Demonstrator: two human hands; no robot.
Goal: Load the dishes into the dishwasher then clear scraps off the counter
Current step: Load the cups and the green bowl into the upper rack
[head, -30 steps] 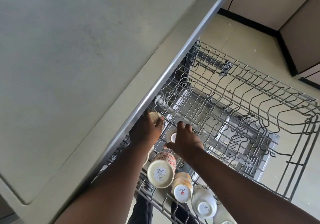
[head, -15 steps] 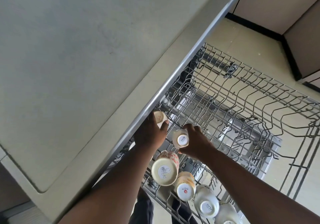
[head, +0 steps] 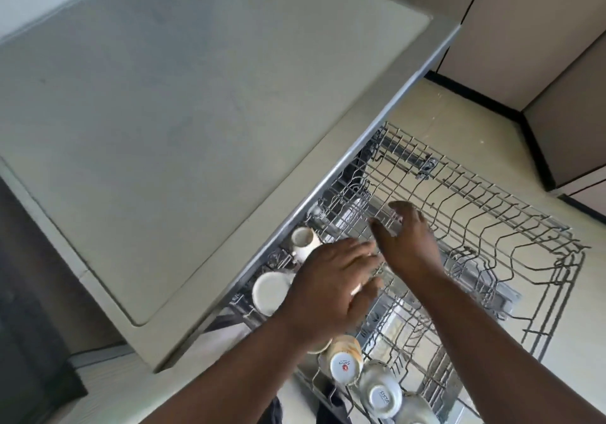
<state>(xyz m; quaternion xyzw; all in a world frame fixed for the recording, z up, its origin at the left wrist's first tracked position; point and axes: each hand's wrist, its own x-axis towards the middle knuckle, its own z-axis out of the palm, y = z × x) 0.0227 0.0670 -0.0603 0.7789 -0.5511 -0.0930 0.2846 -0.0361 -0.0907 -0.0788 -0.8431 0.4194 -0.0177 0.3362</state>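
Head view: we're seeing the upper rack [head: 492,214] sitting pulled out under the counter edge [head: 377,135], right side bare wire; cups [head: 344,363] sitting upturned along the near-left rim; left hand [head: 331,289] hovering w/ fingers spread, holding nothing visible; right hand [head: 406,243] hovering open above tines.

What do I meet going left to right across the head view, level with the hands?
Counter top → upside-down cream cup → left hand → right hand → empty wire tines of the dishwasher rack → floor.
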